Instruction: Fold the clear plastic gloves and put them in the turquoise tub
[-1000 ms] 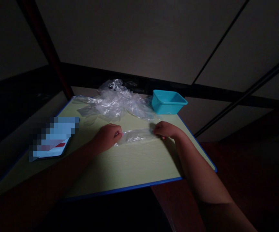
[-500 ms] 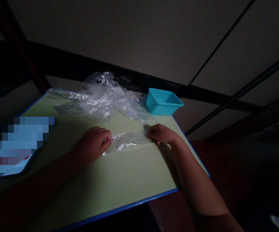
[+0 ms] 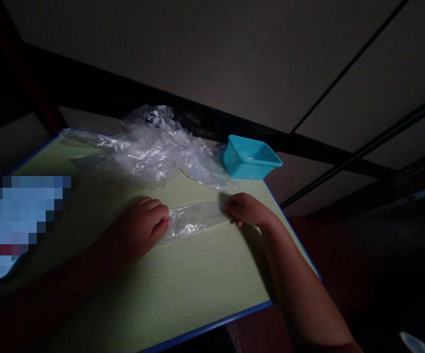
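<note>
A flat strip of clear plastic (image 3: 195, 218) is stretched between my hands, low over or on the light green table (image 3: 197, 279). My left hand (image 3: 144, 223) pinches its left end, fingers curled. At the other end my right hand (image 3: 244, 208) is closed on the plastic with its fingertips. Behind them a heap of crumpled clear plastic (image 3: 149, 147) spreads over the table's far side. To the right of that heap stands a turquoise basket (image 3: 251, 159), with something small and shiny inside that I cannot make out.
A blurred-out light blue object (image 3: 32, 211) lies at the table's left side. Blue edging (image 3: 212, 326) runs along the table's near edge. Large pale panels with dark strips rise behind the table.
The view has shifted slightly, so the table's left side and the blue object appear further left. Both hands keep hold of the plastic strip, with little movement.
</note>
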Demonstrator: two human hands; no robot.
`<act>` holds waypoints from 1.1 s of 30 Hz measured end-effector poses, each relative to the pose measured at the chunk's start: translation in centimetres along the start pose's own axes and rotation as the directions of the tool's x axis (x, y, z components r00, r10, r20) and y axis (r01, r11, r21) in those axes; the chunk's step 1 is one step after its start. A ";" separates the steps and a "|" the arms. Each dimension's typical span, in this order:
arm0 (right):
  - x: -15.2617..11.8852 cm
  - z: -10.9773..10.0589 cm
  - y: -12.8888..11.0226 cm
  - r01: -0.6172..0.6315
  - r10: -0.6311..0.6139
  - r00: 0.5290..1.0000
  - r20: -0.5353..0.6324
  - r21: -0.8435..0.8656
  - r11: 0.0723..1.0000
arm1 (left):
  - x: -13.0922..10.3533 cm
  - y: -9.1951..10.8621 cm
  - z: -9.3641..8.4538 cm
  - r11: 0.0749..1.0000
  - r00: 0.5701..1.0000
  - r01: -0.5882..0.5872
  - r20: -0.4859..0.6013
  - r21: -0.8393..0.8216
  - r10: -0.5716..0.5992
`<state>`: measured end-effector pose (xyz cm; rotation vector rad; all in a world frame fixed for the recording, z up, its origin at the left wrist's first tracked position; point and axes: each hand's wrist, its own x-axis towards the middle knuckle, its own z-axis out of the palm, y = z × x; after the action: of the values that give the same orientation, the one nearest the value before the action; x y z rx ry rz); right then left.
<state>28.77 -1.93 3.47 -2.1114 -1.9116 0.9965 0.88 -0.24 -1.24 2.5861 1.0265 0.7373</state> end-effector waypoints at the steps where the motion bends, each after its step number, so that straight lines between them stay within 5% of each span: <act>1: 0.0 0.0 0.0 0.007 -0.007 1.000 -0.009 0.004 1.000 | 0.0 0.0 0.1 1.000 1.000 -0.002 -0.004 -0.004 0.002; 33: 0.9 0.4 0.4 -0.063 0.067 0.997 -0.032 0.090 0.994 | 0.4 0.3 -0.4 0.995 0.995 0.095 0.042 0.006 -0.095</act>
<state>28.92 -1.31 2.62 -2.1393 -1.7597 1.0300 1.06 -0.18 -0.62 2.5254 1.1301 0.6551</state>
